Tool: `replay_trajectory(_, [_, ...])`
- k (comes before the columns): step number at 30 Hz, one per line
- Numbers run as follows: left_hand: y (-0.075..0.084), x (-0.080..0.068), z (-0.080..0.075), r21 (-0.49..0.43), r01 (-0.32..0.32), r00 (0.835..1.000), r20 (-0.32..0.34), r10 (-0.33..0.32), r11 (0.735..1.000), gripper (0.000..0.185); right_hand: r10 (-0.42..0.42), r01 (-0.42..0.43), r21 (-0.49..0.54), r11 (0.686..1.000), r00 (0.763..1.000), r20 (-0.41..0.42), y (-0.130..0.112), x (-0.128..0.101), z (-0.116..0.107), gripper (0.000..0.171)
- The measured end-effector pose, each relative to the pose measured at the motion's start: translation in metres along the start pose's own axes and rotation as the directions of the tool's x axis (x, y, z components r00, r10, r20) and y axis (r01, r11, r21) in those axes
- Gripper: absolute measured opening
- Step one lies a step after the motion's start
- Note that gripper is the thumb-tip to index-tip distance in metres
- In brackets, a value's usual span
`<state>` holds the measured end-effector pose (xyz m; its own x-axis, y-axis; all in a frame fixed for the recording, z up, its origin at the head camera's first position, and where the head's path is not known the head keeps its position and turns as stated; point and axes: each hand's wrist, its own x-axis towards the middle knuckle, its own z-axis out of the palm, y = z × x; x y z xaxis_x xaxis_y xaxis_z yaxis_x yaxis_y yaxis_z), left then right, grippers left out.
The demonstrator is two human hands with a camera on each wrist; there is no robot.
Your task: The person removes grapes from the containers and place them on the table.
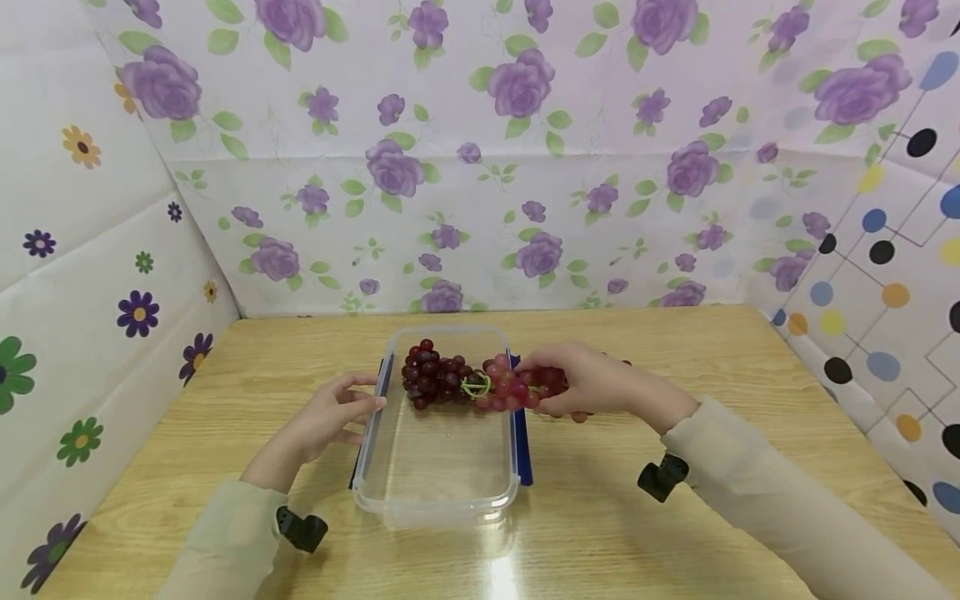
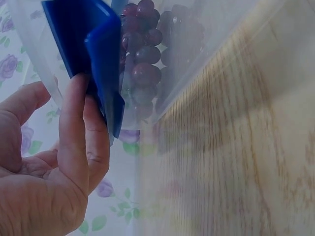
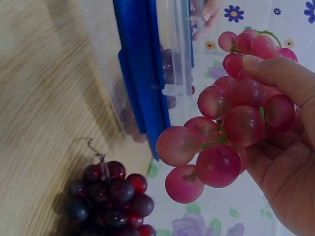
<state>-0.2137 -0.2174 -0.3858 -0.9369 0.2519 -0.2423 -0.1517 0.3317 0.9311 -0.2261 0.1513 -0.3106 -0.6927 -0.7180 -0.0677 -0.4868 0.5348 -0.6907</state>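
Note:
My right hand (image 1: 592,379) grips a bunch of pinkish-red grapes (image 1: 504,385) above the right rim of a clear plastic container (image 1: 435,506). In the right wrist view, the thumb presses on the pink grapes (image 3: 243,125), whose green stem shows between them. A dark red bunch of grapes (image 1: 426,375) lies inside the container at its far end. At the container's left side is my left hand (image 1: 330,417), its fingers loosely extended. The left wrist view has its fingertips at the blue side clip (image 2: 106,39), with grapes visible through the clear wall.
Another dark bunch of grapes (image 3: 118,196) lies on the wooden table just right of the container, mostly hidden by my right hand in the head view. A blue clip (image 1: 522,450) hangs open along the container's right side. Patterned cloth walls (image 1: 450,167) enclose the table.

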Motion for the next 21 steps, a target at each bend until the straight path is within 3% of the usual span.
replay_trajectory(13, [-0.001, 0.0, 0.0, -0.005, 0.0, 1.0, 0.006, 0.0, 1.0, 0.06, 0.024, -0.024, -0.01, 1.0, 1.0, 0.013, 0.017, -0.014, -0.001, 0.041])
replay_trajectory(21, [-0.001, 0.0, 0.0, -0.009, 0.005, 1.0, 0.014, -0.005, 1.0, 0.061, 0.003, -0.005, -0.115, 0.993, 1.0, -0.019, 0.028, -0.021, 0.0, 0.04])
